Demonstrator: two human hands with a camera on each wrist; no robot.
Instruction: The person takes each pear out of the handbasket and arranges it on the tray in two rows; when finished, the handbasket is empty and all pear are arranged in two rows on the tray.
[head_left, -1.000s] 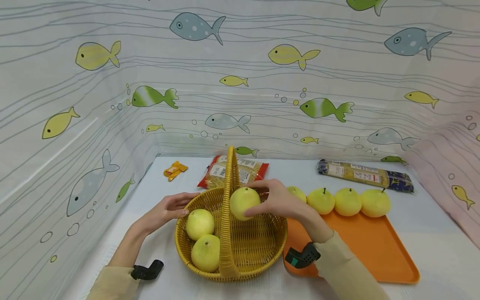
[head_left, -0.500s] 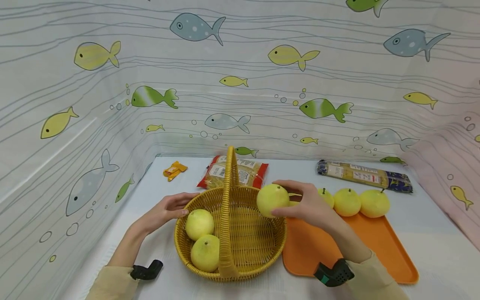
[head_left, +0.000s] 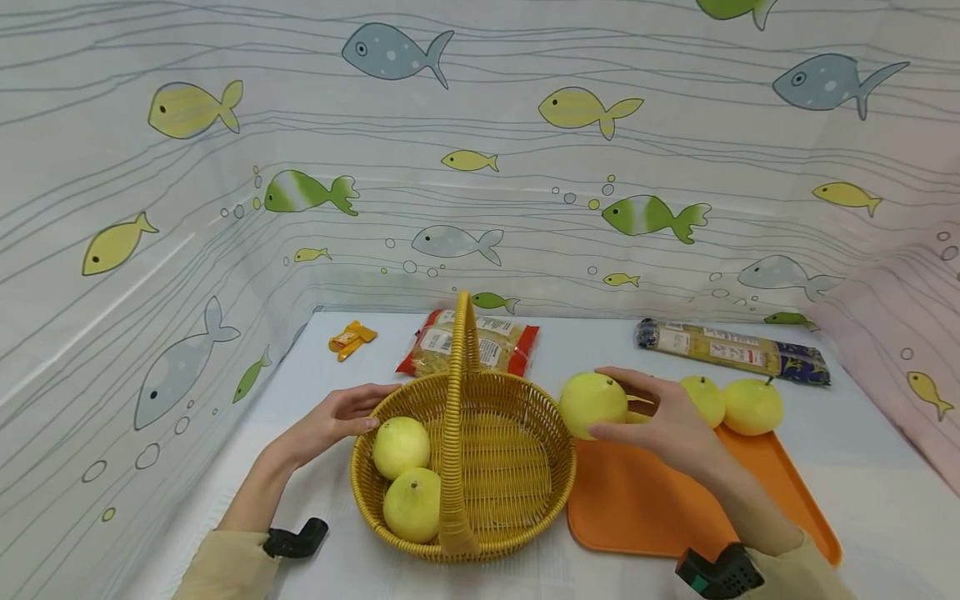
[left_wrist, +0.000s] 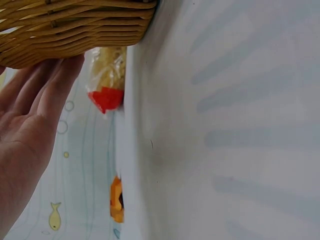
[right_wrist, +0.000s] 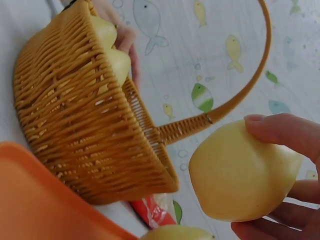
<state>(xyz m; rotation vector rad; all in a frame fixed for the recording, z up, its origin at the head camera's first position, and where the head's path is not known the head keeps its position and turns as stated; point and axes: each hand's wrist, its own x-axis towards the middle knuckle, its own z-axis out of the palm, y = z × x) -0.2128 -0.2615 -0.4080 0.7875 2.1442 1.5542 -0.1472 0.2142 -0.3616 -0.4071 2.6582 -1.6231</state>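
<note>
A round yellow pear (head_left: 592,406) is in my right hand (head_left: 667,417), pinched between thumb and fingers over the tray's left end, just beyond the basket's right rim. The right wrist view shows this pear (right_wrist: 242,172) raised beside the basket's wall (right_wrist: 75,115). My left hand (head_left: 341,421) rests against the wicker basket (head_left: 510,546) at its left rim, its fingers (left_wrist: 55,90) lying straight along the outside. Inside the basket, left of the arched handle (head_left: 452,433), sit two pears, one farther back (head_left: 401,448) and one nearer (head_left: 412,507).
An orange tray (head_left: 637,500) stands right of the basket, with more pears (head_left: 752,407) along its far side, partly hidden by my right hand. Behind lie a red-edged clear food bag (head_left: 431,346), orange wrapped sweets (head_left: 351,340) and a long noodle packet (head_left: 735,348). Fish-printed sheeting encloses the table.
My right hand has carried the pear rightward, from inside the basket, past its right rim, to over the tray. My left hand and the basket stay in place.
</note>
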